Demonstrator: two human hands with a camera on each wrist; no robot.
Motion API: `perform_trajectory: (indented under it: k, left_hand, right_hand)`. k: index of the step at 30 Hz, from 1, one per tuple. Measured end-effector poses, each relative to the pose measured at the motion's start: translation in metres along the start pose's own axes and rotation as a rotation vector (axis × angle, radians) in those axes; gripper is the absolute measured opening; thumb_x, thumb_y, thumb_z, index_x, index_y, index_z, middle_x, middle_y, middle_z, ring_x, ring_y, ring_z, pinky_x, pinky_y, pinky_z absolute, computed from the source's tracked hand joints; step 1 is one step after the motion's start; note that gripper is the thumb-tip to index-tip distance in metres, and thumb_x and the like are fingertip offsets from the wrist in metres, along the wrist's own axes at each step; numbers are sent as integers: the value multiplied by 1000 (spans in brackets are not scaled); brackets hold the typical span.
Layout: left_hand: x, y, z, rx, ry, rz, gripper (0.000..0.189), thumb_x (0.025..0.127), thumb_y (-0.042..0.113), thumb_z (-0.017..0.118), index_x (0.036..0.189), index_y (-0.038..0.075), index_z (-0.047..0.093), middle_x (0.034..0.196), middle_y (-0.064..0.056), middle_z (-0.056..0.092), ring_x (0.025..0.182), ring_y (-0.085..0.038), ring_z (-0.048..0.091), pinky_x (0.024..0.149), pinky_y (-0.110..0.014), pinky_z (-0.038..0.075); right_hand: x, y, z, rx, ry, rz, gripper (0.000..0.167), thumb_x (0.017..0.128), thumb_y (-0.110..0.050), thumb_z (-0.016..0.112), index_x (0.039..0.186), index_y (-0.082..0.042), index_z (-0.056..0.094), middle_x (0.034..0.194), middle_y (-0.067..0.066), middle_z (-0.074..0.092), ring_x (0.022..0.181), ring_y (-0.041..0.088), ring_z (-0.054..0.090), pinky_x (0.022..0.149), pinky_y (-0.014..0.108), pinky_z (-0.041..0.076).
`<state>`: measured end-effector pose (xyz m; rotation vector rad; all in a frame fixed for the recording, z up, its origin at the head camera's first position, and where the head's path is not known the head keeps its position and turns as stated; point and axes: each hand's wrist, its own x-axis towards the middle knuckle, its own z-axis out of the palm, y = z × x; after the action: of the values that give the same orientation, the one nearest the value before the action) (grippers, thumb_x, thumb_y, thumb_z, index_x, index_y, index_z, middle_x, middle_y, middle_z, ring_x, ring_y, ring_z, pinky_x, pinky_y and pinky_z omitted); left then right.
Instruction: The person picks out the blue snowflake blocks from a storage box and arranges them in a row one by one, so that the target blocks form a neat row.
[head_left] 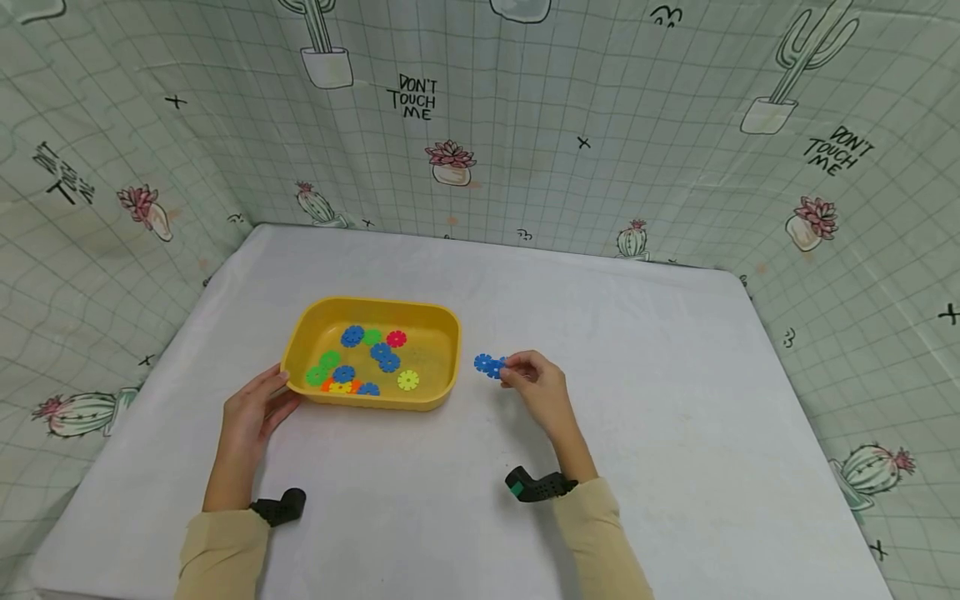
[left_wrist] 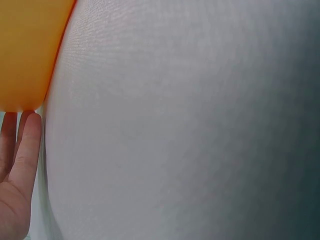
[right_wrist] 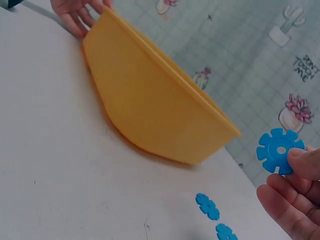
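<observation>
A yellow plastic tray (head_left: 420, 312) holds several flower-shaped discs in blue, green, red, orange and yellow. My left hand (head_left: 251, 408) touches the tray's near left corner; in the left wrist view its fingers (left_wrist: 31, 135) look fairly straight, with their tips at the yellow wall. To the right of the tray, my right hand (head_left: 540, 387) pinches a blue notched disc (right_wrist: 281, 150) between thumb and fingers, raised above the table. Below it in the right wrist view, a blue joined piece (right_wrist: 207, 206) and another blue piece (right_wrist: 226, 232) lie on the tabletop.
The table (head_left: 675, 400) has a white cloth over it. A grid-patterned curtain (head_left: 525, 108) with cactus drawings hangs behind the table and along both sides. Each wrist wears a black device, such as the right wrist camera (head_left: 536, 486).
</observation>
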<state>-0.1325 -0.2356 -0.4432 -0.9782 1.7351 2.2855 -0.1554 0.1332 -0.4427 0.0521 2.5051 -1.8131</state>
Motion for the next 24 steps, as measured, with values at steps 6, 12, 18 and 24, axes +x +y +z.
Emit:
perform_trajectory:
  k: [6, 12, 18, 24]
  left_hand:
    - [2, -2, -1, -10, -7, 16, 69, 82, 34, 70, 141, 14, 41, 92, 16, 59, 78, 0, 64, 74, -16, 55]
    - [10, -8, -5, -8, -11, 47, 64, 79, 35, 73, 136, 17, 50, 90, 16, 62, 79, -2, 65, 74, -17, 55]
    - [15, -11, -8, -26, -28, 60, 64, 77, 35, 75, 134, 17, 52, 90, 15, 63, 79, -3, 65, 73, -17, 55]
    - [5, -6, -4, -18, -26, 49, 61, 79, 35, 73, 134, 18, 52, 90, 16, 62, 79, -2, 65, 74, -17, 55]
  right_hand:
    - [-1, 11, -14, -15, 40, 34, 17, 88, -12, 63, 102, -3, 61, 91, 13, 65, 80, 19, 67, 82, 33, 56]
    - [0, 20, -27, -13, 78, 67, 18, 88, -11, 63, 103, 0, 61, 92, 16, 66, 79, 18, 67, 83, 34, 56]
    - [3, 29, -37, -19, 114, 108, 18, 88, -9, 63, 103, 1, 60, 91, 16, 67, 77, 15, 67, 82, 34, 57]
    - [7, 39, -45, -48, 138, 139, 18, 88, -9, 63, 103, 2, 61, 89, 14, 67, 76, 14, 67, 73, 22, 56]
